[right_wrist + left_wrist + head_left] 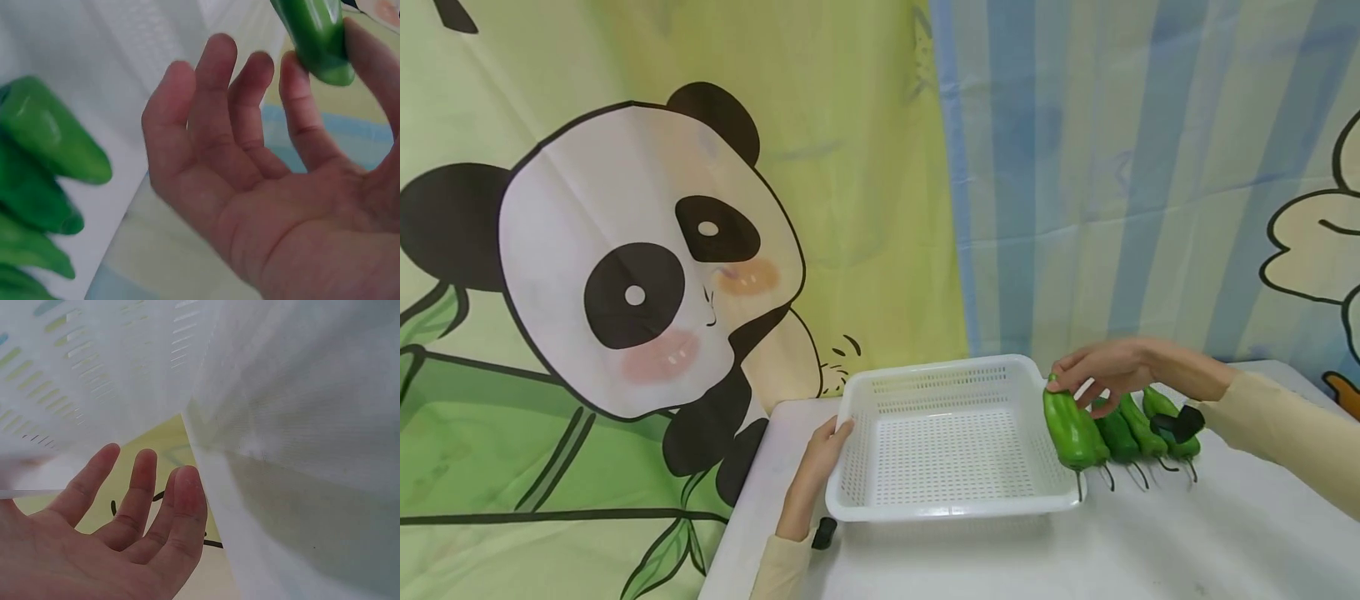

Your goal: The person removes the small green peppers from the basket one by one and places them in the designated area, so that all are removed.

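In the head view, a white slotted plastic basket (955,510) sits on the table with nothing inside it. My left hand (817,467) holds its left side, thumb over the rim and the other fingers outside below it. At the basket's right edge, my right hand (1112,371) pinches a glossy green pepper (1075,429) by its tip between thumb and index finger, stem hanging down. The right wrist view shows that pepper (319,44) raised, with the other fingers loosely bent and apart from it.
Several more green peppers (1142,427) lie in a row on the white table (970,567), right of the basket, stems toward me. Behind the table hangs a printed curtain (880,167) with a panda and blue stripes. Black straps (824,533) are on both wrists.
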Tool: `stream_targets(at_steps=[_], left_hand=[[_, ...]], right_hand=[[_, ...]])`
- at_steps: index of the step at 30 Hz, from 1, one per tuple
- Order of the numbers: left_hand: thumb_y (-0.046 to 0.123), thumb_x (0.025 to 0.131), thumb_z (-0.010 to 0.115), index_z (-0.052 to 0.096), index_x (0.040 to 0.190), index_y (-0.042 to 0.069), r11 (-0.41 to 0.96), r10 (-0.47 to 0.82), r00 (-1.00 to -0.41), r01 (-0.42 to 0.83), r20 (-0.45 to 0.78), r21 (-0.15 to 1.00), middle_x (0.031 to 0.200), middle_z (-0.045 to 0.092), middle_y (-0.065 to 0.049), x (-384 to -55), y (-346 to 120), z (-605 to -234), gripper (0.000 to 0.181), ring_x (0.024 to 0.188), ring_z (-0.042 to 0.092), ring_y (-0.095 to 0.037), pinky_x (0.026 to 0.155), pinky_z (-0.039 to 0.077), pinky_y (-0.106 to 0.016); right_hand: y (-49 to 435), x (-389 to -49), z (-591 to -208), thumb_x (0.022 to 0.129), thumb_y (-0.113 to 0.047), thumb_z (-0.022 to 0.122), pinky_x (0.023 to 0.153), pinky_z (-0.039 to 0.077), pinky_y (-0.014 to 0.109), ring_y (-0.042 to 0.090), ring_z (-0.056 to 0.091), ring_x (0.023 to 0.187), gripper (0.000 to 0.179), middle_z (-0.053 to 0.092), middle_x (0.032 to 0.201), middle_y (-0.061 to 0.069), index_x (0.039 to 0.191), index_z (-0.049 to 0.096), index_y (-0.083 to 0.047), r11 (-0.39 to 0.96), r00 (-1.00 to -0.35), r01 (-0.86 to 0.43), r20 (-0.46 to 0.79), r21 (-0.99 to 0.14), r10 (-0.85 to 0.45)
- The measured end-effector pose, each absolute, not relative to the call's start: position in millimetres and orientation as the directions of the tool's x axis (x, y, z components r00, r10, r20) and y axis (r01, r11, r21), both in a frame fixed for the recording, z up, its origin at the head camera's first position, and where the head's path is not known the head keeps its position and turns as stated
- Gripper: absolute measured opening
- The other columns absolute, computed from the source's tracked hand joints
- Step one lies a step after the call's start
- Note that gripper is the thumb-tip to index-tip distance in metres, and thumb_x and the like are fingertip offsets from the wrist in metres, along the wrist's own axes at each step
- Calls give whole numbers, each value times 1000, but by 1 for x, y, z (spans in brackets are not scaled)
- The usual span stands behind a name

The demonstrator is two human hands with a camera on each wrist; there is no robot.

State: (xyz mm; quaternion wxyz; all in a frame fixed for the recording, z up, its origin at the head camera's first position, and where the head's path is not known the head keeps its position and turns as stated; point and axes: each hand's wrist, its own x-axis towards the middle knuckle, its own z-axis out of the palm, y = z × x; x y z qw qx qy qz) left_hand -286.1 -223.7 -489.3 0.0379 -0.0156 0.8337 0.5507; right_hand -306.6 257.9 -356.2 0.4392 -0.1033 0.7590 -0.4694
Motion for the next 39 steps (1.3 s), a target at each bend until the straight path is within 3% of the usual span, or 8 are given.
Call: stream_targets(at_steps=[6, 11, 21, 25, 34, 39], left_hand=[[48, 104, 47, 49, 148, 14, 388, 36, -996, -57, -77, 920, 115, 71, -16, -286, -223, -489, 56, 84, 73, -20, 70, 64, -35], [49, 104, 46, 47, 150, 14, 384, 47, -996, -51, -74, 922, 116, 70, -16, -285, -224, -488, 58, 84, 73, -20, 70, 64, -35], [48, 105, 47, 49, 148, 13, 385, 27, -997, -61, -77, 921, 114, 71, -16, -285, -224, -489, 56, 83, 73, -20, 69, 63, -35], [48, 105, 47, 48, 149, 13, 381, 32, -996, -65, -84, 922, 115, 71, -16, -284, -225, -489, 56, 84, 73, -20, 69, 64, -35], [48, 104, 47, 44, 151, 14, 378, 47, -996, -58, -81, 924, 118, 69, -17, -282, -227, -488, 58, 85, 73, -20, 70, 64, -35], [47, 105, 47, 46, 151, 14, 381, 39, -996, -62, -83, 923, 116, 70, -16, -280, -227, -488, 57, 85, 73, -20, 70, 64, -34]], right_hand=[[306, -300, -372, 104, -28, 57, 74, 51, 34, 15, 44, 67, 26, 46, 80, 0, 88, 45, -11, 548, -582, 271, -589, -791, -561], [347, -293, -387, 104, -27, 57, 70, 49, 32, 15, 48, 69, 23, 50, 78, -2, 92, 48, -10, 593, -598, 263, -611, -761, -519], [410, -286, -410, 99, -34, 64, 71, 48, 34, 20, 58, 88, 28, 56, 89, 1, 97, 49, -10, 715, -698, 270, -643, -645, -316], [426, -290, -416, 96, -41, 68, 73, 49, 36, 22, 60, 95, 33, 57, 92, 1, 96, 51, -12, 756, -720, 280, -650, -592, -243], [442, -299, -429, 91, -42, 73, 75, 48, 45, 20, 60, 87, 32, 56, 83, -1, 83, 54, -17, 805, -732, 280, -658, -524, -174], [443, -308, -433, 94, -45, 68, 76, 54, 47, 25, 64, 97, 40, 58, 98, 11, 99, 57, -7, 807, -784, 268, -605, -527, -134]])
